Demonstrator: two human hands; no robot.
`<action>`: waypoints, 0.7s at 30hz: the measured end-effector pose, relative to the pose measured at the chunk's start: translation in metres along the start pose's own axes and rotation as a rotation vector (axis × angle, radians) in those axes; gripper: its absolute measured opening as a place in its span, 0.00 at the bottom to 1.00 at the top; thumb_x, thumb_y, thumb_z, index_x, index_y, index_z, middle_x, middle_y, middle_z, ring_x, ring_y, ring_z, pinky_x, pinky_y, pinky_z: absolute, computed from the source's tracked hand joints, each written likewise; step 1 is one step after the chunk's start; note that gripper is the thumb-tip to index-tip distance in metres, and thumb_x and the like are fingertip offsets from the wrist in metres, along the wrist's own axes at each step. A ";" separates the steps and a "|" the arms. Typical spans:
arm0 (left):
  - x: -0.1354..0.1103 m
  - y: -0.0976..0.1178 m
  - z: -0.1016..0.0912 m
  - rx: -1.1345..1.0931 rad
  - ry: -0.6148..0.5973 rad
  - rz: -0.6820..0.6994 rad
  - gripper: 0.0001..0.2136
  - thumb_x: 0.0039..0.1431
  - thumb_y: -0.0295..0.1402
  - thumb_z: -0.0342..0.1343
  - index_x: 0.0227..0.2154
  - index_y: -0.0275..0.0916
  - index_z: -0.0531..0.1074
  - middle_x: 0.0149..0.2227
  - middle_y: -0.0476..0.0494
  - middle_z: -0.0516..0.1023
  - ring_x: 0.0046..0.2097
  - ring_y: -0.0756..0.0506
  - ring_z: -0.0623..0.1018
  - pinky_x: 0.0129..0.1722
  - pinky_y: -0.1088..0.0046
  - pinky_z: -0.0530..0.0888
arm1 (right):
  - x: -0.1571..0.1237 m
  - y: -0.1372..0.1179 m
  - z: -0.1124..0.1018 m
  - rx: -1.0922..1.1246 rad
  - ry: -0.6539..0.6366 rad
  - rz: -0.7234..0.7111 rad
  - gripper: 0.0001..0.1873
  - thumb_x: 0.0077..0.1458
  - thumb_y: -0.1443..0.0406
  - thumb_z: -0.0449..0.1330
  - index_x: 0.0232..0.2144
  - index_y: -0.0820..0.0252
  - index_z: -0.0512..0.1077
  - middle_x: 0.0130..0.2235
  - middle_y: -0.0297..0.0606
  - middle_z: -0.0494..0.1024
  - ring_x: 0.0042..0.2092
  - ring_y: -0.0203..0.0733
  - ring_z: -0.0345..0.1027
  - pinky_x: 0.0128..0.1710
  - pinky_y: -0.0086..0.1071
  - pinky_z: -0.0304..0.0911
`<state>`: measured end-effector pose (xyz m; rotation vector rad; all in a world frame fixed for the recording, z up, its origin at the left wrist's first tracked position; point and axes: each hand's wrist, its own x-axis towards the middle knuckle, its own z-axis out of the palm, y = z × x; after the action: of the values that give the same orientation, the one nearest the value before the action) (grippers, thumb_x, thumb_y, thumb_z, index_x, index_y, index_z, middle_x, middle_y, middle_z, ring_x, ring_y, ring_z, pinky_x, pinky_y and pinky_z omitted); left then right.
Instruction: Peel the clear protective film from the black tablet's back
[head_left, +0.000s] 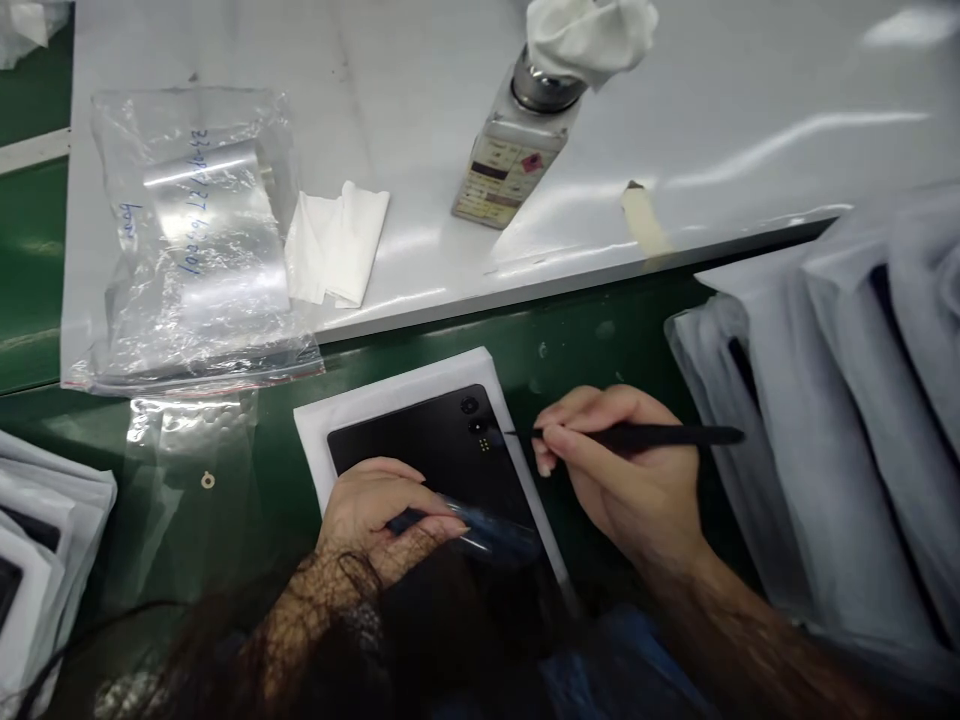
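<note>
A black tablet (405,425) lies back up on a white foam sleeve (315,450), its camera lenses near the upper right corner. My right hand (626,475) is closed around black tweezers (667,435), whose thin tip reaches over the tablet's edge beside the lower lens. Resting on the tablet's back, my left hand (382,505) pinches a clear film (499,530), partly lifted and curled across the surface. Hair at the bottom hides the tablet's lower part and some of my left forearm.
A solvent bottle (510,165) topped with white cloth stands on the grey shelf. Beside a folded wipe (341,240) lies a plastic bag (202,240) holding a film roll. A small beige ring (208,481) sits left. Sleeved tablets (810,430) stand right; more sleeves (67,500) lie left.
</note>
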<state>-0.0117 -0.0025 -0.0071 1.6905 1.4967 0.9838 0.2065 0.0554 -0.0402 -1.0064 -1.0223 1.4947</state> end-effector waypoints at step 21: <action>0.002 -0.001 0.003 -0.120 -0.126 0.028 0.04 0.54 0.35 0.58 0.25 0.47 0.75 0.21 0.59 0.82 0.20 0.51 0.80 0.36 0.73 0.76 | 0.004 0.022 -0.004 -0.068 0.010 -0.042 0.13 0.56 0.69 0.81 0.29 0.52 0.82 0.31 0.30 0.86 0.24 0.37 0.79 0.19 0.29 0.77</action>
<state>-0.0092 -0.0007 -0.0088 1.6592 1.3107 0.9447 0.2039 0.0570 -0.0625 -1.0332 -1.0876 1.4279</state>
